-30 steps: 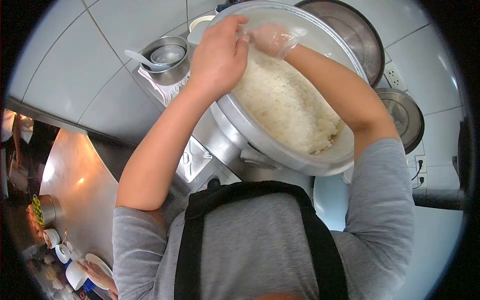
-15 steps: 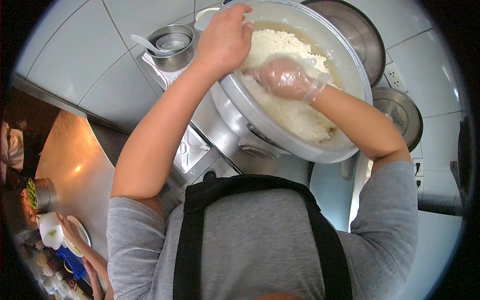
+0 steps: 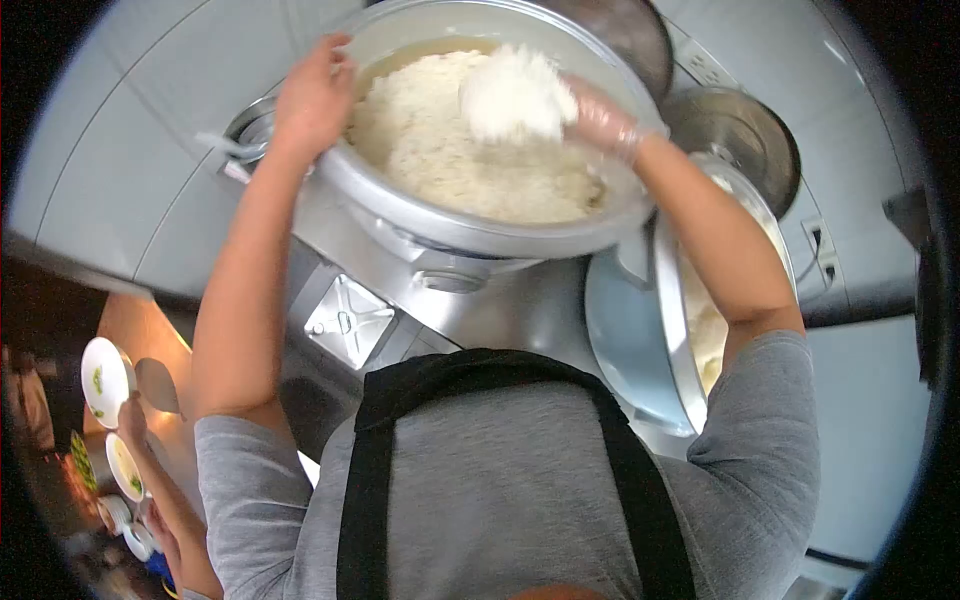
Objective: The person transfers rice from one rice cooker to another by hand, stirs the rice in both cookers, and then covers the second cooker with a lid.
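A big metal pot (image 3: 490,238) holds a mass of white, rice-like food (image 3: 430,130) with cloudy liquid along its far edge. My left hand (image 3: 315,95) rests at the pot's left rim, fingers curled over it. Above the food, my right hand (image 3: 600,118), in a clear plastic glove, has its fingers around a large white clump (image 3: 520,95); the fingertips are hidden by the clump and blurred. A second metal pot (image 3: 672,300) with pale food inside stands at the right, under my right forearm.
Round metal lids (image 3: 735,140) lean against the tiled wall, near sockets (image 3: 820,255). A small metal container (image 3: 250,128) stands at the left. A pale blue tub (image 3: 625,330) sits beside the second pot. At lower left, a co-worker's hand (image 3: 132,420) is near white bowls (image 3: 107,382).
My right hand has lifted a white clump out of the food. The view has shifted, bringing the second pot into sight. The co-worker's bowls have changed position.
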`<state>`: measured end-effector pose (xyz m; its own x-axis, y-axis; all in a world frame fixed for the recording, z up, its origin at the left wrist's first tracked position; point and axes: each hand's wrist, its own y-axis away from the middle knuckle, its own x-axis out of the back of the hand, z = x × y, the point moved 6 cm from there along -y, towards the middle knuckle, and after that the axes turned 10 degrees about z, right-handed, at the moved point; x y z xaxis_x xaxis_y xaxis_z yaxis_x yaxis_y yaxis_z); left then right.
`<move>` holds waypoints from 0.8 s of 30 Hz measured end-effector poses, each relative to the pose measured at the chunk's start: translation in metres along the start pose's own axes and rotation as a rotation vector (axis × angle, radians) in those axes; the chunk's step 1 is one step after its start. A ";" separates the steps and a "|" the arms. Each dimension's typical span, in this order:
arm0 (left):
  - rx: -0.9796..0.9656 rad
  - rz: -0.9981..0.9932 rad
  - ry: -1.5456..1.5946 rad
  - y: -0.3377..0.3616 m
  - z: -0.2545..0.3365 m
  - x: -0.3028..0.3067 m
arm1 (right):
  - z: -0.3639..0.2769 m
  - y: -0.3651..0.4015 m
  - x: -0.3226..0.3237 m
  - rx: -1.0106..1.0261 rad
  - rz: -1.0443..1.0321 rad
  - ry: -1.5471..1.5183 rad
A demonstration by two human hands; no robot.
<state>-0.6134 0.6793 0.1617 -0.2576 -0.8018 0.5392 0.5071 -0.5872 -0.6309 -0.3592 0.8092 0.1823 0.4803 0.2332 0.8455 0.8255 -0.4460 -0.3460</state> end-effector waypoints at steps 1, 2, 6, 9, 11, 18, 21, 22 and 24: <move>-0.023 0.001 -0.020 0.000 0.000 0.001 | 0.021 0.000 0.020 -0.215 -0.015 -0.098; -0.049 0.000 -0.033 -0.001 0.000 0.000 | 0.038 0.007 0.044 -0.222 0.074 -0.177; -0.024 -0.063 0.073 -0.005 -0.004 -0.006 | 0.039 0.083 0.174 -0.342 0.296 -0.525; 0.007 -0.105 0.101 -0.008 -0.008 -0.012 | 0.143 0.189 0.283 -0.332 0.444 0.610; 0.000 -0.098 0.070 -0.010 -0.011 -0.012 | 0.173 0.241 0.309 -0.695 0.412 0.811; 0.042 -0.141 0.083 -0.014 -0.021 -0.017 | 0.083 0.295 0.266 -0.524 -0.055 1.328; 0.028 -0.131 0.069 -0.013 -0.026 -0.015 | 0.071 0.280 0.271 -0.376 0.102 1.326; 0.035 -0.141 0.069 -0.014 -0.026 -0.016 | 0.062 0.269 0.268 -0.378 0.152 1.316; 0.036 -0.141 0.068 -0.015 -0.025 -0.015 | 0.068 0.265 0.233 -0.644 -0.150 1.274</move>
<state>-0.6377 0.6970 0.1495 -0.3828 -0.7184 0.5808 0.4906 -0.6908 -0.5312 -0.0084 0.8045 0.2601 -0.4700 -0.4530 0.7576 0.4028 -0.8738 -0.2726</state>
